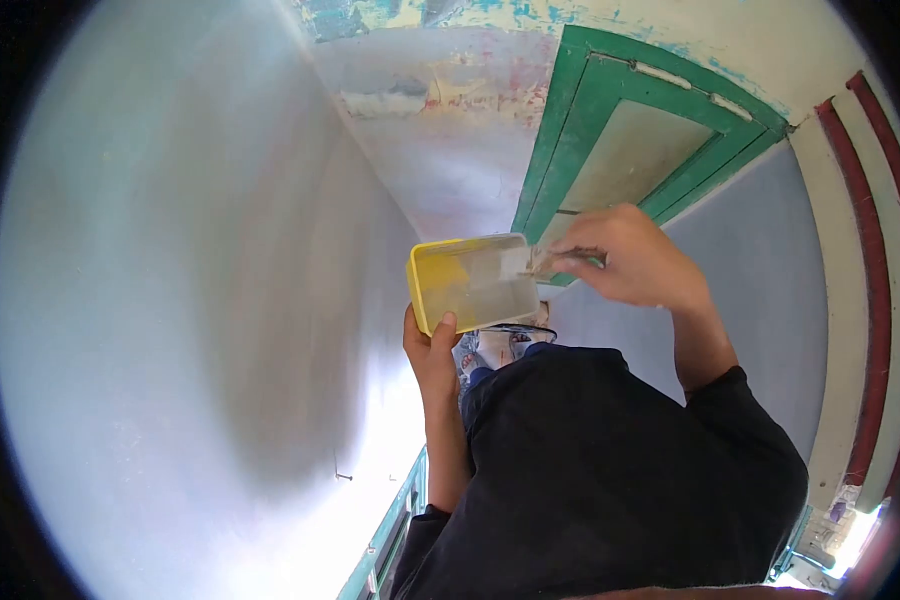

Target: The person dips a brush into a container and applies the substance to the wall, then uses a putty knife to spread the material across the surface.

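Note:
My left hand (436, 355) grips the lower left corner of a yellow-rimmed rectangular container (475, 287), thumb over the rim. The container is tilted so its inside shows, with a yellow patch at the left and greyish-white walls. My right hand (620, 257) is closed round a thin tool (580, 254) at the container's right edge. The tool's tip is over or against the whitish end of the container; its exact shape is too small to tell.
A pale wall (220, 250) with a small nail (343, 477) rises on the left. Ahead is a green-framed door (560, 130) below a patchy painted wall (450, 90). Dark red bars (862, 260) run down the right side. My feet and a clear bag-like item are below the container.

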{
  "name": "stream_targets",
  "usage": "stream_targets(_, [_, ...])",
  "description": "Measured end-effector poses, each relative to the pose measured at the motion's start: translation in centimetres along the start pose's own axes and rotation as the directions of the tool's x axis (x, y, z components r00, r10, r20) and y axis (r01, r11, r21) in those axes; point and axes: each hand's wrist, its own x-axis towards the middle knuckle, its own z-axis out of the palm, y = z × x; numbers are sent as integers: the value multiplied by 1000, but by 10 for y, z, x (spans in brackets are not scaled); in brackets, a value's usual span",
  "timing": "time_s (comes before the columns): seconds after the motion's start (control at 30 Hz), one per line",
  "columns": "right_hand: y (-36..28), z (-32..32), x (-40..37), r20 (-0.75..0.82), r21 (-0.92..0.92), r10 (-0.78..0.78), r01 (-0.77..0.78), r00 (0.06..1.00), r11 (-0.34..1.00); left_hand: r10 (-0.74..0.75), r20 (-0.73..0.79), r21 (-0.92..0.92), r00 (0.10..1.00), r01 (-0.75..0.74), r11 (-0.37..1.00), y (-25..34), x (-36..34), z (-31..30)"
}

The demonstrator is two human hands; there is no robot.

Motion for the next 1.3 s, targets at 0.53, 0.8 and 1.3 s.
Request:
stream_targets(0.53, [-43, 53, -23, 255, -383, -190, 280, 948, 880, 27, 203, -76, 979, -12, 997, 4, -10, 1])
stream_targets(0.8, [-33, 31, -28, 127, -397, -27, 76, 992, 915, -43, 121, -3, 992, 43, 999, 2, -12, 21])
stream_targets(1.3, [-8, 35, -34, -4, -433, 124, -114, 992, 894, -52, 136, 79, 989, 42, 996, 0, -7, 23])
